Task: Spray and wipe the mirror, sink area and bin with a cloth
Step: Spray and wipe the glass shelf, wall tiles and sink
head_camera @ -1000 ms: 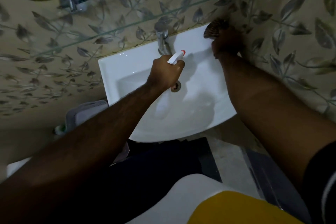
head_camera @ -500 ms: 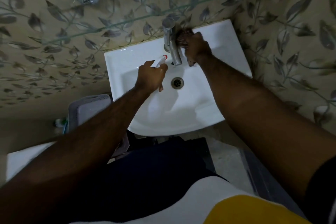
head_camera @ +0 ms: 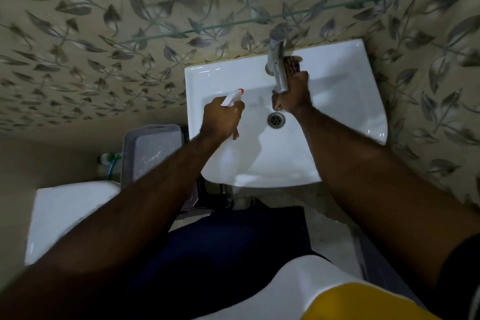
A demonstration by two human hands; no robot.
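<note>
Dark cloth (head_camera: 293, 62) sits against the tap (head_camera: 277, 70) at the back of the sink (head_camera: 342, 91); your right hand (head_camera: 292, 95) clamps it round the spout to scrub the metal. Your left hand (head_camera: 220, 121) grips the spray bottle (head_camera: 232, 98) over the basin, nozzle forward, ready to spray.

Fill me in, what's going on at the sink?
A person stands over the white sink. The left hand grips a spray bottle above the basin's left side. The right hand holds a dark cloth against the tap, wiping its right side. The grey bin beside the sink is untouched.
</note>
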